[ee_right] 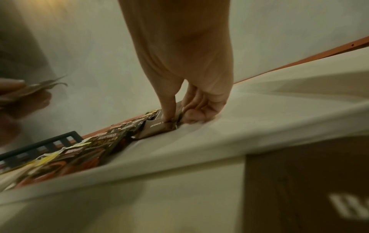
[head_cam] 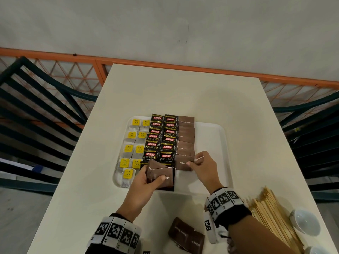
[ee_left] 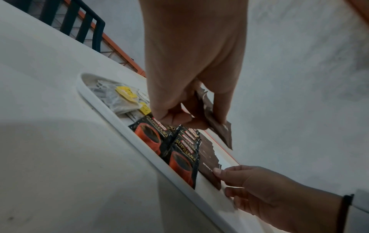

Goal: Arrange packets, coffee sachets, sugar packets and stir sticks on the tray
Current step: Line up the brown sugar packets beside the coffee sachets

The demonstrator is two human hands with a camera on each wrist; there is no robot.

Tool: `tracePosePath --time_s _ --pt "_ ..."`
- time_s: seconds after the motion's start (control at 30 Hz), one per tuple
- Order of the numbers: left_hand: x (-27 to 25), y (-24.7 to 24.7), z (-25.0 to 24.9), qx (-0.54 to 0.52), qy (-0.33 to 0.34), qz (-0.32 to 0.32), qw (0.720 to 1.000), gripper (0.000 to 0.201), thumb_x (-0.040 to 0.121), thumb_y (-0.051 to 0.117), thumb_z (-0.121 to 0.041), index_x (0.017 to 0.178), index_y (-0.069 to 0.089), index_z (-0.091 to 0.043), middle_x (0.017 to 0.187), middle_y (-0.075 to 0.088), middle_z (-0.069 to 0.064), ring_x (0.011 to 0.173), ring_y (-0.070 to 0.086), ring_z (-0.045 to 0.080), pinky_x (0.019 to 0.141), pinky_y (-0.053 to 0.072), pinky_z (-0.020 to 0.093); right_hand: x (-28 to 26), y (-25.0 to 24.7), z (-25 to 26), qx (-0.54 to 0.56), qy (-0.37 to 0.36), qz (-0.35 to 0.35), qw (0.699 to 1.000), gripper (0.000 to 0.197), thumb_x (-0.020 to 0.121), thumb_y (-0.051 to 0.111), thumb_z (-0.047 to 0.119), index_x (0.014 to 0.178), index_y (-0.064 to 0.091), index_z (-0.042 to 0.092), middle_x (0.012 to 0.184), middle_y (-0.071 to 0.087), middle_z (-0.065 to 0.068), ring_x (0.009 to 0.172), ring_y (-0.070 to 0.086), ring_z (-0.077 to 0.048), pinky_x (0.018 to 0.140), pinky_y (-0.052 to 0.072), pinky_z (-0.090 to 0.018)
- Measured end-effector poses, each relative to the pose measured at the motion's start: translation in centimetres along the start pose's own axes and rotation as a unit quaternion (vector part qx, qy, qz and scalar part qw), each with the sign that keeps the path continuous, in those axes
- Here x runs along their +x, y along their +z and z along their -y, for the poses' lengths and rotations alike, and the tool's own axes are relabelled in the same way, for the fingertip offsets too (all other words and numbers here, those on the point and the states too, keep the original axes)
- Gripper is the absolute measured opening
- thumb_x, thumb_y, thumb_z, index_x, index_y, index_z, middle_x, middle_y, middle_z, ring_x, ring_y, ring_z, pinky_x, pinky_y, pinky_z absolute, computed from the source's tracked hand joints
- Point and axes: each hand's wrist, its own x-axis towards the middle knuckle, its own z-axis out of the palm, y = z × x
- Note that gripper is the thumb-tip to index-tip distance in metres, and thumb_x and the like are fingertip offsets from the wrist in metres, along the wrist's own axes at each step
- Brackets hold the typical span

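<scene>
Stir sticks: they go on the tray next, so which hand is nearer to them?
Right. The right hand is on the tray, its wrist just left of the stir sticks. The left hand grips brown sugar packets farther left.

A café or canteen is being suggested by the white table [head_cam: 183, 92], slatted chairs [head_cam: 36, 110] and orange railing [head_cam: 128, 61].

Wall [head_cam: 165, 21]: plain white
Railing [head_cam: 55, 55]: orange, lattice mesh
Chairs [head_cam: 36, 107]: dark slatted, either side
Counter [head_cam: 183, 92]: white
</scene>
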Motion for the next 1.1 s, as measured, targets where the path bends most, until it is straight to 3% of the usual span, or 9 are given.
tracePosePath --time_s 0.07,0.17,0.3,0.43,0.6,0.77,0.87,1.0,1.1 --pt "0.0 0.1 -0.1 -0.007 0.003 0.001 1.0 0.03 0.08 0.065 0.003 0.099 0.061 -0.019 0.09 0.072 -0.001 0.083 0.069 0.008 0.067 0.053 0.016 -0.6 0.2 0.3 -0.026 -0.011 -0.012 1.0 0.034 0.078 0.072 0.017 0.101 0.048 0.013 0.092 0.048 -0.001 0.079 0.048 -0.013 0.06 0.034 -0.013" --pt "0.2 0.2 -0.1 -0.012 0.003 -0.005 1.0 0.03 0.077 0.068 0.003 0.099 0.063 -0.017 0.091 0.073 0.002 0.085 0.069 0.01 0.067 0.054 0.018 -2.5 0.6 1.2 -0.038 -0.087 0.0 0.995 0.021 0.086 0.063 0.025 0.099 0.051 0.015 0.09 0.05 0.002 0.075 0.049 -0.011 0.063 0.036 -0.012" --pt "0.6 0.2 0.4 -0.008 -0.002 -0.02 1.0 0.033 0.076 0.071 -0.002 0.105 0.063 -0.012 0.097 0.072 0.008 0.092 0.068 0.019 0.075 0.055 0.025 -5.1 0.7 2.2 0.061 -0.076 0.155 0.983 0.024 0.094 0.047 0.035 0.09 0.061 0.016 0.081 0.064 -0.002 0.07 0.058 -0.013 0.061 0.046 -0.019" --pt "0.7 0.6 0.8 0.014 -0.016 -0.031 0.999 0.019 0.085 0.063 -0.017 0.104 0.061 -0.018 0.095 0.071 0.003 0.091 0.067 0.016 0.071 0.052 0.02 -6.0 0.6 1.9 0.099 -0.069 0.251 0.96 0.008 0.089 0.06 0.02 0.083 0.059 0.025 0.076 0.063 0.004 0.066 0.06 -0.003 0.058 0.049 -0.016" --pt "0.6 1.0 0.7 0.042 -0.051 -0.017 0.998 0.018 0.096 0.045 -0.015 0.098 0.061 -0.022 0.085 0.069 0.003 0.076 0.064 0.014 0.068 0.051 0.021 -4.7 -0.6 0.4 0.12 -0.033 0.216 0.969 0.01 0.089 0.057 0.01 0.088 0.06 0.019 0.072 0.064 0.001 0.065 0.061 -0.009 0.065 0.052 -0.02" --pt "0.7 0.9 0.8 0.118 -0.033 -0.005 0.992 0.014 0.09 0.057 -0.012 0.098 0.066 -0.019 0.09 0.071 0.002 0.085 0.066 0.016 0.079 0.054 0.027 -2.6 -1.9 -1.2 0.048 -0.013 0.15 0.987 0.015 0.089 0.058 0.011 0.076 0.059 0.019 0.066 0.061 0.002 0.063 0.057 -0.012 0.059 0.046 -0.021" --pt "0.6 1.5 0.5 0.18 0.004 -0.006 0.984 0.021 0.083 0.066 -0.008 0.083 0.061 -0.028 0.084 0.067 -0.008 0.083 0.063 0.005 0.071 0.049 0.014 -1.5 -1.8 -1.7 -0.001 -0.014 0.115 0.993 0.026 0.087 0.062 0.015 0.065 0.053 0.026 0.065 0.06 0.002 0.065 0.053 -0.014 0.063 0.04 -0.023" --pt "0.9 2.4 0.6 0.255 0.027 -0.002 0.967 0.025 0.078 0.071 -0.008 0.08 0.059 -0.031 0.08 0.065 -0.014 0.072 0.059 -0.013 0.063 0.042 0.001 -1.3 -1.3 -1.1 -0.004 -0.013 0.068 0.998 0.005 0.083 0.067 0.013 0.082 0.062 0.011 0.07 0.054 0.004 0.067 0.049 -0.007 0.057 0.038 -0.005" --pt "1.4 3.2 1.0 0.308 0.047 0.003 0.95 0.017 0.079 0.07 -0.014 0.095 0.069 -0.018 0.086 0.067 -0.006 0.078 0.06 -0.001 0.066 0.041 0.003 -1.3 -0.9 -0.8 0.004 -0.001 0.039 0.999 0.01 0.081 0.069 0.012 0.083 0.06 0.01 0.067 0.051 0.007 0.063 0.046 -0.002 0.056 0.039 -0.002"
